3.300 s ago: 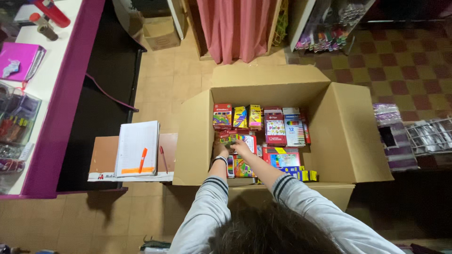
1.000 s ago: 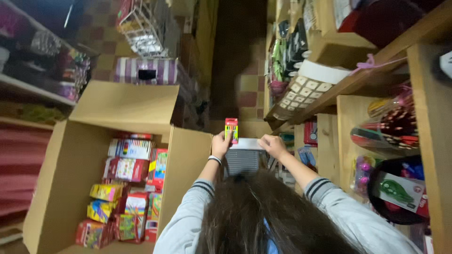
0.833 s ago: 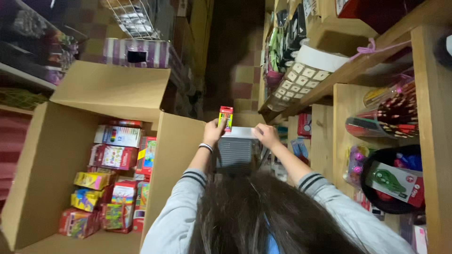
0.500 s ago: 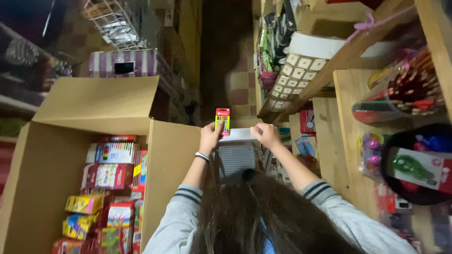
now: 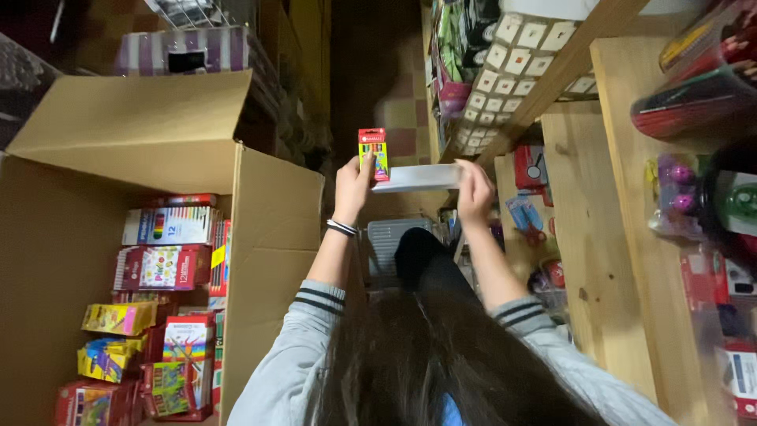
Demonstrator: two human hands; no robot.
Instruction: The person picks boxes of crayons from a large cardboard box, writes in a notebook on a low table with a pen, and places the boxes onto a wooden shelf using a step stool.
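Observation:
My left hand holds a small red packet of coloured pencils upright and also grips the left end of a flat white box. My right hand holds the right end of that white box. Both hands are raised in front of me, beside the wooden shelves on the right. A dark band sits on my left wrist. My long dark hair hides the lower middle of the view.
A large open cardboard box on the left holds several packs of crayons and pencils. A grey plastic stool stands below my hands. The shelves carry pens, toys and packets. A striped box lies beyond the cardboard flap.
I turned from the cardboard box toward the shelves, carrying the pencil packet and white box. Over the last second my hands rose slightly with them.

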